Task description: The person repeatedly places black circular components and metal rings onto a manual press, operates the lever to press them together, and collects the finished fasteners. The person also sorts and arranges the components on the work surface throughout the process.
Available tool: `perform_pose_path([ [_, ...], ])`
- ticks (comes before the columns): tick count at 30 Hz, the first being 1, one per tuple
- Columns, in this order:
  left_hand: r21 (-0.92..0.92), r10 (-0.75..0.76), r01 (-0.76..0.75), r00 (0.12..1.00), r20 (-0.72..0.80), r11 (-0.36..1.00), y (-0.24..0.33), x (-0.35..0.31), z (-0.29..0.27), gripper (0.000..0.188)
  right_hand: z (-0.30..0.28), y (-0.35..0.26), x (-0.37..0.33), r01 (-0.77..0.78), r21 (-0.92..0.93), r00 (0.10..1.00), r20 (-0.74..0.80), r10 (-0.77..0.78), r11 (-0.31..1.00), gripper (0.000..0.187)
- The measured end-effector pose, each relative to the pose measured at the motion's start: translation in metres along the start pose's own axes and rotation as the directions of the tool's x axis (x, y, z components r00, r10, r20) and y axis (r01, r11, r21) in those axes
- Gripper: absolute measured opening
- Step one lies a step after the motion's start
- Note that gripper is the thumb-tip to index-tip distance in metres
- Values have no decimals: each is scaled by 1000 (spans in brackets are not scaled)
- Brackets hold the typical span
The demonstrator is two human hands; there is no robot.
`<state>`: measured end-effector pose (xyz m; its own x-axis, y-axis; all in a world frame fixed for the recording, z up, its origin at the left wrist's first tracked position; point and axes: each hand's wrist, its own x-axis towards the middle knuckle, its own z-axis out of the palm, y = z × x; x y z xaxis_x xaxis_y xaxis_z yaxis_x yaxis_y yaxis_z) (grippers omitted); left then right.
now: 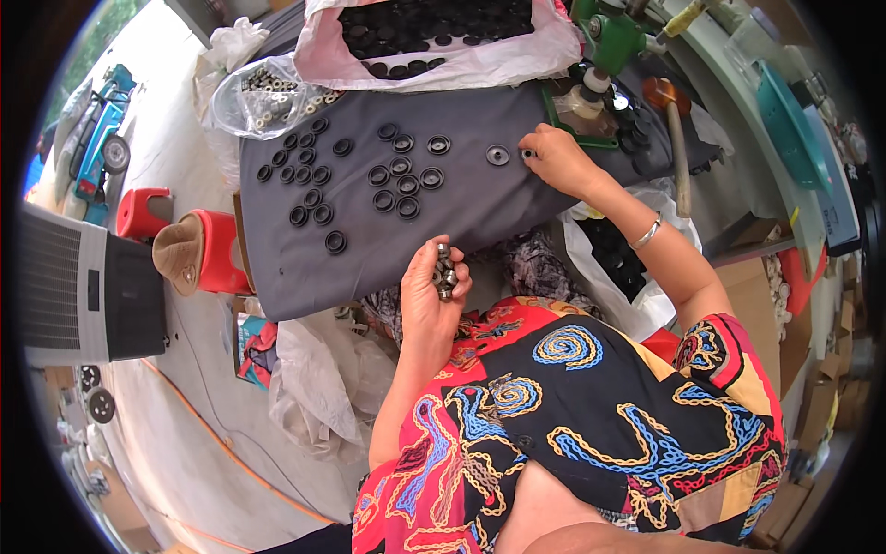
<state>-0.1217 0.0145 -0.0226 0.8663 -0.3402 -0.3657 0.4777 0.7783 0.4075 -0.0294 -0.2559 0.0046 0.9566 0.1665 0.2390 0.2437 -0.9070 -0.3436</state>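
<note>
My left hand [427, 294] is cupped closed around several small shiny metal bearings [445, 277], held just over the near edge of the cloth-covered table [323, 268]. Between thumb and forefinger, my right hand [563, 162] pinches a single small metal bearing [529, 153] just above the grey cloth. Left of it lies a round black wheel [497, 155] with a grey centre. Other black wheels [407, 186] lie flat in loose groups across the middle and left of the cloth. A green hand press [614, 44] stands just beyond my right hand.
A white sack [434, 76] full of black round pieces stands at the far edge, beside a clear bag [268, 97] of small metal parts. A wooden-handled hammer [678, 138] rests at the right. An open white bag [660, 309] sits by my right forearm; red stools [217, 249] stand left.
</note>
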Motion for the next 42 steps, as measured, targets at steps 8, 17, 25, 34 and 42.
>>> perform_pose_path([
  [8, 82, 0, -3, 999, 41, 997, 3, 4, 5, 23, 4, -14, 18, 145, 158, 989, -12, -145, 977, 20],
  [17, 102, 5, 6, 994, -112, 995, 13, -9, 17, 22, 10, -31, 31, 255, -63, 963, 108, -248, 965, 13],
  [25, 140, 79, -69, 995, -66, 988, -1, 12, 5, 13, 26, 17, 30, 405, -52, 913, 71, -401, 913, 16],
  [34, 114, 191, -182, 979, -70, 977, 6, 5, 0, 18, 27, 14, 48, 385, 48, 916, 101, -388, 922, 12],
  [42, 184, 150, -119, 976, -160, 976, 18, -15, 11, 20, 26, -6, 23, 277, 124, 960, 3, -279, 953, 19],
])
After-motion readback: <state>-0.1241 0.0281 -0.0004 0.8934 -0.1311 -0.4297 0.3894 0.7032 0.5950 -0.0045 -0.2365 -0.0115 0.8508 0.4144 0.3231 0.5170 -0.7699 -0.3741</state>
